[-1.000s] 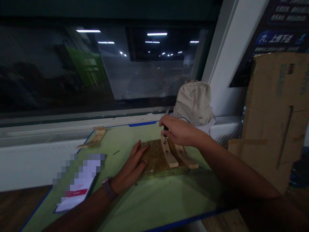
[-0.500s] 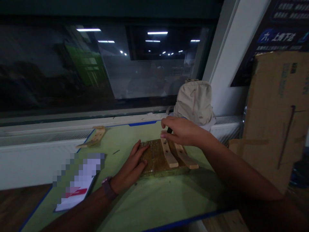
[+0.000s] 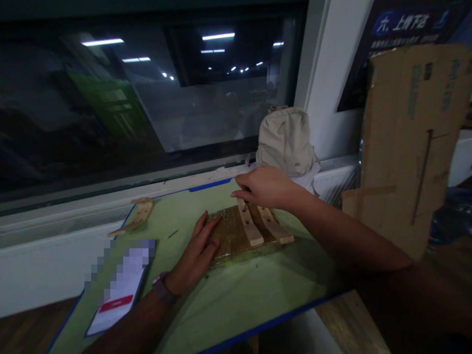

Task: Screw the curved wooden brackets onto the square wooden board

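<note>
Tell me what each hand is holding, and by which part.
The right hand pinches a small dark tool, mostly hidden, at its top. The left hand holds nothing; it presses flat on the wooden board.

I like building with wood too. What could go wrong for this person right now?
The right hand presses a small dark tool onto a wooden strip on the board. It might slip, and the left hand lies flat on the board close by, so its fingers could get poked. The room is dim, so aiming looks hard.
</note>
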`<state>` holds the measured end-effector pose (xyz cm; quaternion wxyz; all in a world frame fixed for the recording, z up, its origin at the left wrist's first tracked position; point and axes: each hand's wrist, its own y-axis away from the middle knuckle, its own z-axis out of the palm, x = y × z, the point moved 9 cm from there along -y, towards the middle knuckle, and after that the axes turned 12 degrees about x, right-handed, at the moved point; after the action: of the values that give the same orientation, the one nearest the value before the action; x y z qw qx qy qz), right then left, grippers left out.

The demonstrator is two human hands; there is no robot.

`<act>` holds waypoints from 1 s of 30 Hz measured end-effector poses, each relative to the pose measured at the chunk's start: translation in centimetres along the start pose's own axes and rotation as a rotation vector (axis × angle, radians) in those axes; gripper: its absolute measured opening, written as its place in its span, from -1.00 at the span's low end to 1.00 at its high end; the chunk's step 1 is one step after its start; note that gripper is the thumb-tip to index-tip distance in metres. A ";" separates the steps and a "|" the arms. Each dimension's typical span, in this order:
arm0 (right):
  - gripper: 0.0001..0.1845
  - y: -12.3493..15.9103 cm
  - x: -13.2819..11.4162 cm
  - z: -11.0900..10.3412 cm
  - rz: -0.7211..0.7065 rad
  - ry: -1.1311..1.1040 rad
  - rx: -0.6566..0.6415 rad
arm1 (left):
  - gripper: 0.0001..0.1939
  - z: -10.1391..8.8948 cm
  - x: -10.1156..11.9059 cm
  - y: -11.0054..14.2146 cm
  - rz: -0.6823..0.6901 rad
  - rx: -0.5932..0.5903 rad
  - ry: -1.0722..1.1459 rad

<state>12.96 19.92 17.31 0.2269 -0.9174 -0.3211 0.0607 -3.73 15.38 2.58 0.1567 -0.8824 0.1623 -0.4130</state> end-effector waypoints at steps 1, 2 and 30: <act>-0.72 0.2 -0.4 0.0 -0.033 -0.044 -0.001 | -0.49 -0.1 0.1 -0.1 0.004 0.000 -0.002; -0.79 0.5 -0.9 -0.1 -0.078 -0.107 0.001 | -0.49 -0.1 0.1 -0.1 0.010 -0.003 -0.004; -0.68 -0.5 -1.1 0.9 -0.185 -0.407 0.072 | -0.51 -0.1 0.9 0.2 0.033 -0.041 -0.017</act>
<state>11.59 19.90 16.68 0.1944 -0.8442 -0.4408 0.2349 -3.23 14.83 3.18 0.1469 -0.8861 0.1839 -0.3994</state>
